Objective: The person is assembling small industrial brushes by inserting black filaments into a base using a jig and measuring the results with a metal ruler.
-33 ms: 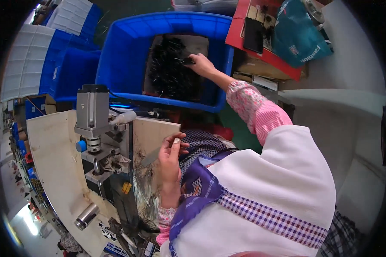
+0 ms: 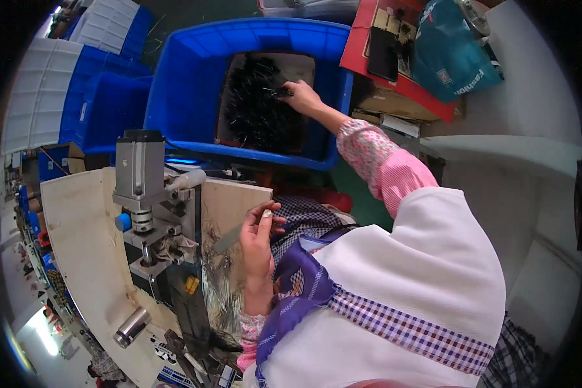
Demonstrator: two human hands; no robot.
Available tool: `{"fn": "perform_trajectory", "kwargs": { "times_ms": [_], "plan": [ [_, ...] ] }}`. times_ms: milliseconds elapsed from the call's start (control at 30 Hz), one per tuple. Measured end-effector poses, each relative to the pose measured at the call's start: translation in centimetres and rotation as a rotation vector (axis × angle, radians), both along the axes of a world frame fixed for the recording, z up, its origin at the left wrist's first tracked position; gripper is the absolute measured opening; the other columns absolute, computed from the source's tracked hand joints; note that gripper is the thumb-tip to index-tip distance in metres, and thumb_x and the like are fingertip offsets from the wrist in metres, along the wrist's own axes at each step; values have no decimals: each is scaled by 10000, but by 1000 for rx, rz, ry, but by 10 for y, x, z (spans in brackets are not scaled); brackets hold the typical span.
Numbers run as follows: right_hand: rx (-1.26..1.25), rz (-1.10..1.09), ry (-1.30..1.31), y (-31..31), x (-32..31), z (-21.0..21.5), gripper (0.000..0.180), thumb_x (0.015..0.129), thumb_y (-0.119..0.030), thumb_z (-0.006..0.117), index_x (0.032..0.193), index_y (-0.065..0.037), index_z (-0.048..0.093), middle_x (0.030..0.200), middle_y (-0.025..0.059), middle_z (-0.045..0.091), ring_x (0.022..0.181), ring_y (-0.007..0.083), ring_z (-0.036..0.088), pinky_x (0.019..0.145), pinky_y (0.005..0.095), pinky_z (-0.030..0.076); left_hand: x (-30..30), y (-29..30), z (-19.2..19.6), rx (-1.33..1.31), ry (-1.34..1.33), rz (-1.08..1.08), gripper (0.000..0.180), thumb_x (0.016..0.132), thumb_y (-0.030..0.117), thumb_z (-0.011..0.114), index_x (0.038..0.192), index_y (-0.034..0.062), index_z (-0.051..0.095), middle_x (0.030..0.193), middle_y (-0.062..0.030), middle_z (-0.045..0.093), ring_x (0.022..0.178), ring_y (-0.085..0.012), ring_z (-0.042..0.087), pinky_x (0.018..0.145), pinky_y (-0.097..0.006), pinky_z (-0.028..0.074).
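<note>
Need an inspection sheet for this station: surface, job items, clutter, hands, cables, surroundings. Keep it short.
Surface: pale wooden bench, brownish marks near the machine.
Job items: heap of thin black pieces on a tray inside a large blue bin.
Clutter: thin silvery strips heaped on the bench; metal cylinder lying on its side; mixed items at the lower edge, too jumbled to identify.
Right hand: over the tray, fingers closed on a few black pieces.
Left hand: by the bench edge, fingers loosely curled; any hold unclear.
Cables: thin dark one by the motor top; routing unclear.
Surroundings: blue-and-white bins left; red box and teal bag upper right.
</note>
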State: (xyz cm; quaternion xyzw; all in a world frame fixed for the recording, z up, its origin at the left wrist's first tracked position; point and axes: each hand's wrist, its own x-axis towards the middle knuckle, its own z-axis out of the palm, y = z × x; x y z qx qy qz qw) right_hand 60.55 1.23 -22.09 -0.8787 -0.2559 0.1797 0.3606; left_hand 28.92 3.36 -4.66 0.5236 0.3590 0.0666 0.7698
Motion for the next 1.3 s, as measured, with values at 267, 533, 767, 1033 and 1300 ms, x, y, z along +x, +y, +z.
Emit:
{"fn": "perform_trajectory", "kwargs": {
  "times_ms": [267,533,767,1033,1300],
  "plan": [
    [448,85,-323,-32,-30,34,389,793,-142,626,1158,-55,522,1079,190,523,1035,333,503,859,421,437,1,2,-1,-37,51,61,222,923,81,450,1111,12,546,1051,-112,610,805,-138,605,661,-235,477],
    [339,-359,-570,-203,-1,104,181,797,-6,574,977,-23,588,908,172,602,802,321,608,681,380,493,34,-7,-12,-111,69,-85,195,920,101,488,1078,16,562,1018,-90,617,792,-114,587,656,-220,461],
    [-378,-327,-528,-226,101,86,205,818,-173,543,826,23,605,823,238,625,764,401,616,660,473,503,34,-16,-9,-44,26,-157,193,921,106,492,1076,16,563,1014,-90,617,793,-122,589,668,-224,458],
    [-415,-410,-502,-224,123,64,223,816,-199,551,797,21,580,789,246,608,790,415,596,702,493,479,23,-15,-6,-43,8,-46,192,924,97,474,1072,17,567,1014,-85,616,790,-120,586,664,-223,462],
    [-79,-558,-392,-223,112,71,253,831,-233,558,857,14,603,807,232,623,799,391,595,681,467,457,16,-14,-13,-68,-20,-95,197,929,103,476,1088,22,560,1015,-93,624,795,-131,602,668,-235,473]
  ]
}}
